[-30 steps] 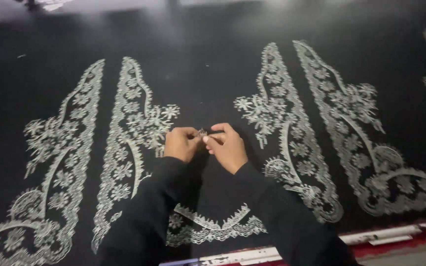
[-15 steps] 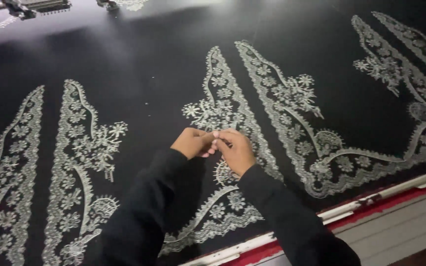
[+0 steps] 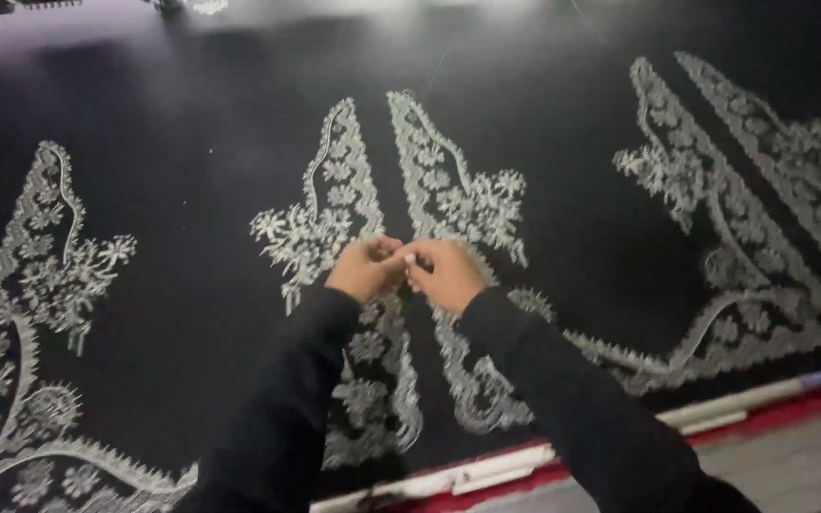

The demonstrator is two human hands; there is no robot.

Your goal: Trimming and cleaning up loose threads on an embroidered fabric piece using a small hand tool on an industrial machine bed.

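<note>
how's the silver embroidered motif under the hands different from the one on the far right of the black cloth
The silver floral embroidered motif under the hands is partly covered by both hands; the silver embroidered motif at the right lies uncovered. The middle one stands nearly upright in view; the right one slants toward the frame edge. Both share paired floral bands on black fabric.

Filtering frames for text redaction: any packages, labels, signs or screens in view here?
None in view: only black fabric with silver floral embroidery, a red and white frame edge, and the left hand and right hand pinched together over it.

Hands (image 3: 406,271) together over embroidered motif (image 3: 401,218) on stretched cloth (image 3: 192,209).
</note>
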